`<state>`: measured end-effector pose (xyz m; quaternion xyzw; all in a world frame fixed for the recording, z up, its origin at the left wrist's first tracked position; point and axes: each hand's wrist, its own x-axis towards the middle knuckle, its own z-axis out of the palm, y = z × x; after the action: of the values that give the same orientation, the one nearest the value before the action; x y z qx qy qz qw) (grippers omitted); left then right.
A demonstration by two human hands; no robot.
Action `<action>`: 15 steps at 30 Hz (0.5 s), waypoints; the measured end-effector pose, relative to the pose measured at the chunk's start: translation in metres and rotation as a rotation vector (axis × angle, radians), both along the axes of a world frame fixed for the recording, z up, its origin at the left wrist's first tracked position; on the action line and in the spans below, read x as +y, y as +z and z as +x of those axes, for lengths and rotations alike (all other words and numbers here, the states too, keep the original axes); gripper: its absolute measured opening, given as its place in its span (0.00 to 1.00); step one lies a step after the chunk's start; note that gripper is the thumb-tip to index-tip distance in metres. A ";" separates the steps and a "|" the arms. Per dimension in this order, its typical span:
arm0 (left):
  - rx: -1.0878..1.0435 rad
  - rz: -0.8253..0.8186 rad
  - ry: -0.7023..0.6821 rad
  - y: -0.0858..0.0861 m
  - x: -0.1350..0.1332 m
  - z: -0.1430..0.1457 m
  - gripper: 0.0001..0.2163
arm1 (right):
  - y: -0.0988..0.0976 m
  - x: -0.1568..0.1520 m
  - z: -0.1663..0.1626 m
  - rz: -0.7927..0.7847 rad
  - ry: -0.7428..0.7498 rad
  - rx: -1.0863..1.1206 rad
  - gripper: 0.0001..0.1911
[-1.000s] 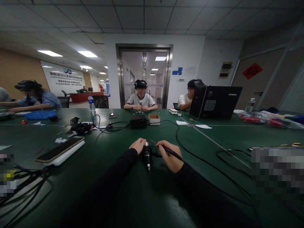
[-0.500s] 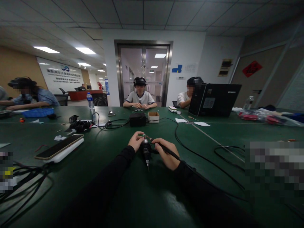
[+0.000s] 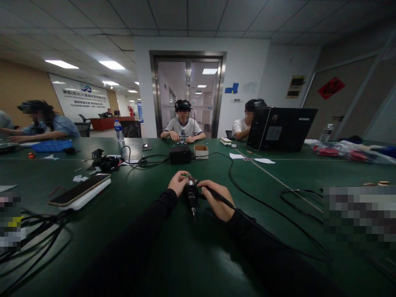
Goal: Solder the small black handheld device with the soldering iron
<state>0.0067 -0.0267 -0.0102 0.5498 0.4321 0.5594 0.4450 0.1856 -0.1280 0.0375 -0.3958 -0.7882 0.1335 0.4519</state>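
Nearest, dark sleeves reach over the green table (image 3: pixel 204 260) to both grips. Between them lies a dark pointed tool (image 3: pixel 192 197), its thin metal tip aimed back towards the wearer, its far end close by the fingers of the left grip (image 3: pixel 177 184). Thumb and fingertips there come together on a small green piece (image 3: pixel 188 176) — its details are too small to make out. The right grip (image 3: pixel 221 210) is clamped pen-fashion on a slim black handle (image 3: pixel 213 192), which slants forward and left to the pointed tool's far end; whether its tip touches the green piece, I cannot tell.

Well left of the left grip, a phone (image 3: pixel 81 189) rests on a white block (image 3: pixel 93 194). Beyond both grips stand a black box (image 3: pixel 180 155) and, just right of it, a small open box (image 3: pixel 201 155). Farther, left of them, stands a bottle (image 3: pixel 119 133); a black computer case (image 3: pixel 284 131) stands far right of the right grip. Straight ahead, a person (image 3: pixel 185 128) sits across the table — head down, hands before them.
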 end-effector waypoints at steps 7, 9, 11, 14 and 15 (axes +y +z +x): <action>0.015 0.015 0.002 -0.001 0.000 -0.001 0.10 | -0.001 0.001 0.000 0.000 -0.008 -0.009 0.12; 0.010 0.020 0.001 -0.003 0.001 -0.001 0.10 | -0.001 0.001 0.001 0.001 -0.008 -0.010 0.12; 0.006 0.025 0.001 -0.004 0.002 -0.001 0.10 | -0.001 0.001 0.001 0.001 -0.008 -0.007 0.12; 0.017 0.026 0.002 -0.003 0.002 -0.002 0.10 | 0.000 0.001 0.001 -0.008 -0.012 -0.013 0.11; 0.021 0.026 0.004 -0.003 0.002 -0.002 0.10 | 0.000 0.001 0.001 -0.010 -0.014 -0.017 0.11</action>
<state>0.0051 -0.0248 -0.0128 0.5605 0.4305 0.5602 0.4320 0.1862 -0.1273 0.0371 -0.4046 -0.7885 0.1309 0.4444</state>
